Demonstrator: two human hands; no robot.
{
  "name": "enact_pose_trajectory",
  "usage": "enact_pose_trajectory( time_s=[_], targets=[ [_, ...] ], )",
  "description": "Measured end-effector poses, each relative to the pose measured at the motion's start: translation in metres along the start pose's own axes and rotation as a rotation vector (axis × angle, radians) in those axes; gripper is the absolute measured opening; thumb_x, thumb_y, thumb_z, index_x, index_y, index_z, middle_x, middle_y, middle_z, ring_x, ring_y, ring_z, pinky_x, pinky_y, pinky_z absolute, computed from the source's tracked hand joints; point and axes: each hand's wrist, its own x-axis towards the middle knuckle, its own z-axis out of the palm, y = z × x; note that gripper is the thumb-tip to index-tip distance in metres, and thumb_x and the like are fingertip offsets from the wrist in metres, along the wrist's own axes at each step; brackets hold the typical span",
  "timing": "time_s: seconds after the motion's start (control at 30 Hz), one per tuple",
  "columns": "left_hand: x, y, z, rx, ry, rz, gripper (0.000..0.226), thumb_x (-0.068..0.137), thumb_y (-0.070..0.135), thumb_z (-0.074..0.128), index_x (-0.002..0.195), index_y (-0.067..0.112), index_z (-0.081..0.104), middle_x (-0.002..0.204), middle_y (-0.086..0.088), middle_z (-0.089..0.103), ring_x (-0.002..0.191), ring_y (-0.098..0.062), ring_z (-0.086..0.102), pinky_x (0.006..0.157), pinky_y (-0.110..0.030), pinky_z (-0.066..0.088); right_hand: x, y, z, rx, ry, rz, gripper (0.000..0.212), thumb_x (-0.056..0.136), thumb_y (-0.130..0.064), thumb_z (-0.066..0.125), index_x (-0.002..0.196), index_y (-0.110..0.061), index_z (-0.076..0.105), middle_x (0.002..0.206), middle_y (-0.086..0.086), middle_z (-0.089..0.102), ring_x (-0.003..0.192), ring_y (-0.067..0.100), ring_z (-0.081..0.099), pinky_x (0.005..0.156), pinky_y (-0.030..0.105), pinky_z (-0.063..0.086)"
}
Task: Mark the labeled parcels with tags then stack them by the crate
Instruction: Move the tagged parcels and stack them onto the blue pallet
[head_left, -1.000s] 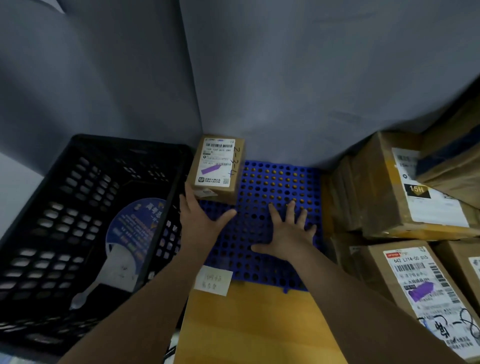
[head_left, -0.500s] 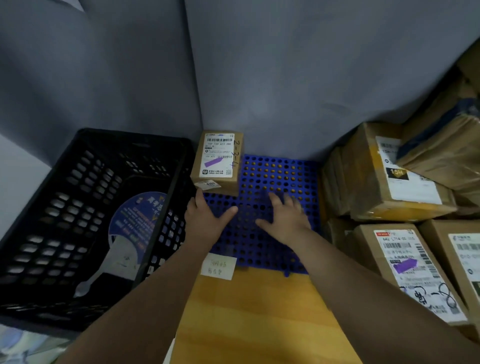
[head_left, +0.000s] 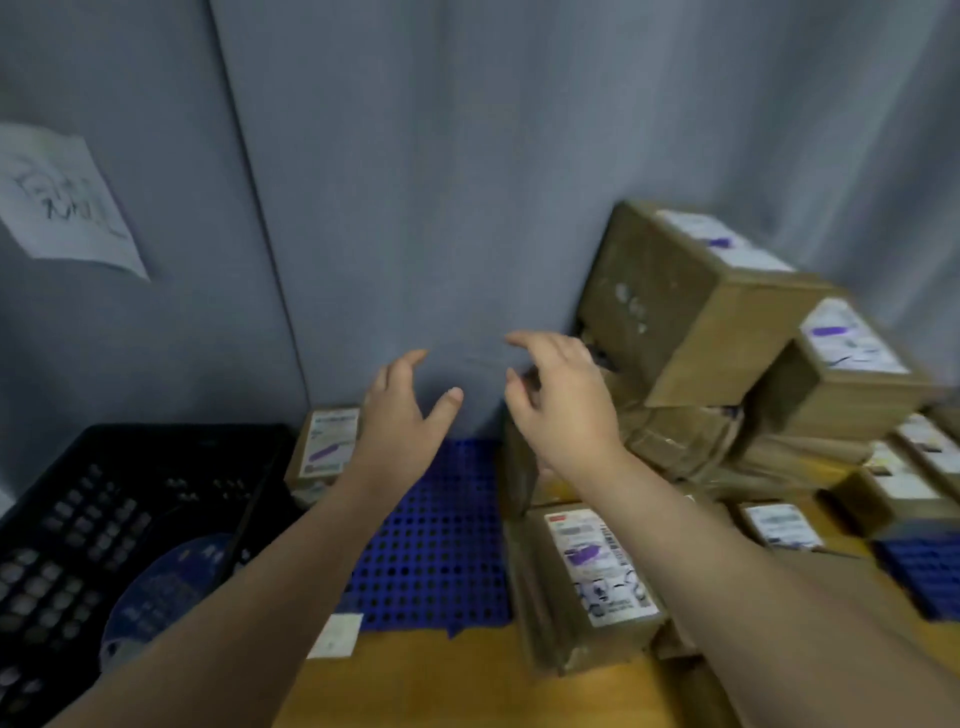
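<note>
Trainee: Parcel position, please.

Supervisor: One labelled parcel (head_left: 324, 447), purple mark on its label, stands at the back left corner of the blue mat (head_left: 436, 540), just beside the black crate (head_left: 130, 499). The remaining pile (head_left: 691, 312) sits right of the mat. Several labels there also show purple marks.

Trainee: Hand status?

Supervisor: Left hand (head_left: 400, 421) and right hand (head_left: 563, 410) are raised above the mat, fingers spread and loosely curved, holding nothing. The right hand is nearest the pile.

Trainee: Procedure for this step?

Supervisor: It appears to be a reach for the next parcel.
1. Take from the top of the pile. The uppermost box is tilted and could slide if a lower one is pulled.
2. Grip opposite sides with both hands.
3. Confirm that the mark is present on the label.
4. Set the parcel down label up, flush against the one by the crate.

Trainee: Surface and room?

Supervisor: The mat lies on a wooden table (head_left: 441, 686), with a small paper note (head_left: 335, 634) at its front edge. A second blue mat (head_left: 919, 577) shows at the right. A grey curtain (head_left: 467, 182) closes the back. A paper sheet (head_left: 67, 202) hangs at the left, its writing too blurred to read.
</note>
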Motion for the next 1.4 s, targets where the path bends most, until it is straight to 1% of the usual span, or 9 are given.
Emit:
enact_pose_trajectory(
  time_s=[0.2, 0.4, 0.47, 0.53, 0.7, 0.9, 1.07, 1.2, 1.4],
  targets=[
    [-0.004, 0.087, 0.039, -0.143, -0.124, 0.114, 0.055, 0.091, 0.035, 0.059, 0.141, 0.020, 0.039, 0.142, -0.002, 0.038, 0.132, -0.015, 0.037, 0.108, -0.027, 0.027, 0.004, 0.052, -0.101, -0.135, 0.221, 0.103, 0.044, 0.081, -0.023, 0.059, 0.124, -0.015, 0.056, 0.134, 0.009, 0.050, 0.126, 0.027, 0.042, 0.106, 0.041, 0.031],
    [0.006, 0.164, 0.084, -0.291, -0.333, 0.028, 0.077, 0.088, 0.050, 0.058, 0.150, 0.030, 0.017, 0.154, 0.001, 0.023, 0.138, -0.018, 0.034, 0.111, -0.036, 0.032, 0.009, 0.123, -0.156, 0.014, 0.074, 0.515, 0.070, 0.088, -0.040, 0.061, 0.146, -0.024, 0.026, 0.153, 0.010, 0.021, 0.141, 0.029, 0.019, 0.113, 0.044, 0.024],
    [0.012, 0.178, 0.093, -0.355, -0.430, 0.029, 0.090, 0.080, 0.060, 0.061, 0.149, 0.042, 0.006, 0.157, 0.003, 0.023, 0.138, -0.018, 0.036, 0.111, -0.045, 0.035, 0.013, 0.139, -0.158, 0.147, -0.015, 0.513, 0.077, 0.086, -0.044, 0.065, 0.147, -0.028, 0.021, 0.149, 0.006, 0.028, 0.137, 0.025, 0.028, 0.109, 0.041, 0.030],
    [0.015, 0.188, 0.102, -0.398, -0.487, 0.060, 0.086, 0.086, 0.051, 0.060, 0.149, 0.044, 0.002, 0.155, 0.006, 0.027, 0.136, -0.014, 0.037, 0.110, -0.043, 0.037, 0.016, 0.147, -0.156, 0.251, -0.064, 0.496, 0.077, 0.083, -0.041, 0.070, 0.146, -0.031, 0.025, 0.142, 0.004, 0.040, 0.130, 0.022, 0.040, 0.103, 0.034, 0.037],
    [0.004, 0.197, 0.102, -0.560, -0.351, 0.071, 0.072, 0.093, 0.030, 0.060, 0.149, 0.037, 0.016, 0.141, 0.006, 0.047, 0.120, -0.011, 0.054, 0.101, -0.039, 0.048, 0.009, 0.139, -0.152, 0.282, 0.022, 0.399, 0.055, 0.088, -0.021, 0.067, 0.134, -0.035, 0.041, 0.126, 0.002, 0.042, 0.101, 0.011, 0.046, 0.086, 0.021, 0.036],
    [-0.033, 0.170, 0.055, -0.637, -0.019, 0.287, 0.055, 0.095, 0.009, 0.054, 0.138, 0.030, 0.027, 0.130, 0.022, 0.045, 0.117, 0.009, 0.049, 0.086, -0.009, 0.045, -0.008, 0.087, -0.123, 0.483, 0.158, 0.154, 0.047, 0.087, -0.016, 0.066, 0.127, -0.029, 0.046, 0.122, -0.009, 0.035, 0.105, -0.017, 0.041, 0.090, 0.012, 0.043],
    [-0.055, 0.110, 0.012, -0.629, 0.192, 0.250, 0.041, 0.093, 0.020, 0.053, 0.128, 0.035, 0.038, 0.131, 0.002, 0.053, 0.118, -0.008, 0.055, 0.091, -0.022, 0.049, -0.023, 0.035, -0.061, 0.570, 0.066, 0.077, 0.044, 0.086, -0.010, 0.067, 0.124, -0.022, 0.050, 0.115, -0.006, 0.037, 0.096, -0.021, 0.043, 0.087, 0.015, 0.046],
    [-0.061, 0.053, -0.014, -0.530, 0.177, 0.094, 0.033, 0.095, 0.027, 0.053, 0.122, 0.044, 0.041, 0.127, 0.007, 0.054, 0.112, -0.005, 0.057, 0.088, -0.026, 0.050, -0.037, 0.009, -0.010, 0.532, -0.073, 0.112, 0.043, 0.087, -0.014, 0.067, 0.125, -0.023, 0.048, 0.116, -0.008, 0.038, 0.091, -0.010, 0.044, 0.082, 0.009, 0.042],
    [-0.056, -0.032, -0.029, -0.502, -0.035, -0.137, 0.053, 0.087, 0.040, 0.052, 0.137, 0.032, 0.038, 0.131, 0.009, 0.052, 0.118, -0.005, 0.053, 0.095, -0.030, 0.049, -0.059, -0.003, 0.052, 0.424, -0.256, 0.247, 0.040, 0.089, -0.024, 0.065, 0.125, -0.029, 0.047, 0.116, -0.011, 0.041, 0.087, -0.004, 0.046, 0.072, 0.005, 0.039]
  ],
)
